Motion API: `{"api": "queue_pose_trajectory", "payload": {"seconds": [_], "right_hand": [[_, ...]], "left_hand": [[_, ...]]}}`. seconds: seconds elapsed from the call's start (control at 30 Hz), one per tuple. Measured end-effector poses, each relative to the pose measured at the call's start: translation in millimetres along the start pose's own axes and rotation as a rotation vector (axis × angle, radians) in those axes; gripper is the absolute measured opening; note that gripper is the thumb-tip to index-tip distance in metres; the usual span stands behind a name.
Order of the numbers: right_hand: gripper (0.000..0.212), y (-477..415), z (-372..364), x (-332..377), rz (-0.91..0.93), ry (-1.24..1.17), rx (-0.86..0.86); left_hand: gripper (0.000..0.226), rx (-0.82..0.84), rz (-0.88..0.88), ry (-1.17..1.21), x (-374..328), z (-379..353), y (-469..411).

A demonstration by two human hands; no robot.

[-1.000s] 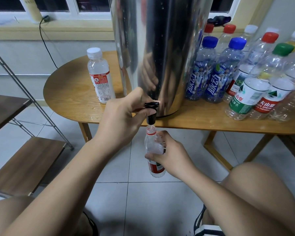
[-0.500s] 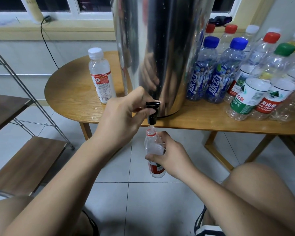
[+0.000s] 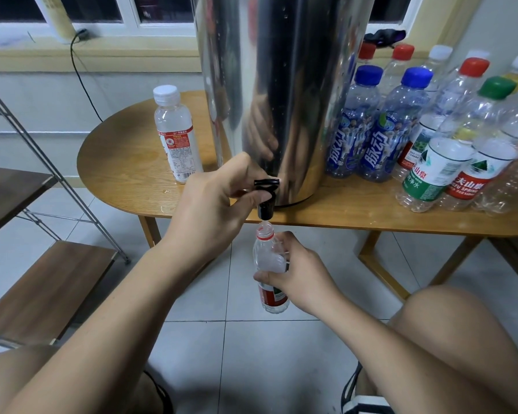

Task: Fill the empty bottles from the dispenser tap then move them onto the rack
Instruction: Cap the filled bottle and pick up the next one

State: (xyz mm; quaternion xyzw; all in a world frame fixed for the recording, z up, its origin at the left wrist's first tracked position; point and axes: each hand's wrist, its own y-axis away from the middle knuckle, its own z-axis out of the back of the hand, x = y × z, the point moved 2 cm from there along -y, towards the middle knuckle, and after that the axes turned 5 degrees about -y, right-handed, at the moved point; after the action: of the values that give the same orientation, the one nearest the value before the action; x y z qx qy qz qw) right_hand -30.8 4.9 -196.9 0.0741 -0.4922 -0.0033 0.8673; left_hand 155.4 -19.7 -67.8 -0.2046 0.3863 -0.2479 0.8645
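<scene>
Just below centre, gripping the uncapped bottle (image 3: pixel 268 264) in the right hand (image 3: pixel 299 273), with its mouth directly under the tap (image 3: pixel 265 201) to catch water. Pinching the tap's lever with the left hand (image 3: pixel 210 204), probably to open the flow.

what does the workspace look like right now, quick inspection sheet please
surface: wooden table, bears the steel dispenser
job's things: open bottle under the tap; white-capped bottle left of the dispenser; capped bottles clustered on its right; rack at left
clutter: dark cloth on the sill
hands: left hand grips the tap; right hand holds the open bottle
cables: black cable runs down the wall from the sill
surroundings: tiled floor, window above
</scene>
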Motion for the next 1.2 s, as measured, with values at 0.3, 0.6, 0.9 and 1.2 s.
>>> {"api": "queue_pose_trajectory", "payload": {"seconds": [0.3,0.6,0.9,1.2], "right_hand": [[0.072,-0.5,0.4,-0.1,-0.002,0.014,0.008],[0.072,-0.9,-0.2,-1.0,-0.006,0.005,0.015],[0.07,-1.1,-0.6,-2.0,-0.006,0.0,0.011],[0.07,-1.3,0.2,-1.3,-0.004,0.006,0.014]], "left_hand": [[0.016,-0.007,0.003,0.002,-5.6,1.4,-0.2],[0.015,-0.005,-0.002,0.021,-5.7,2.2,-0.1],[0.013,-0.005,0.001,0.032,-4.9,1.9,-0.1],[0.012,-0.009,-0.008,0.01,-4.3,1.8,0.2]]}}
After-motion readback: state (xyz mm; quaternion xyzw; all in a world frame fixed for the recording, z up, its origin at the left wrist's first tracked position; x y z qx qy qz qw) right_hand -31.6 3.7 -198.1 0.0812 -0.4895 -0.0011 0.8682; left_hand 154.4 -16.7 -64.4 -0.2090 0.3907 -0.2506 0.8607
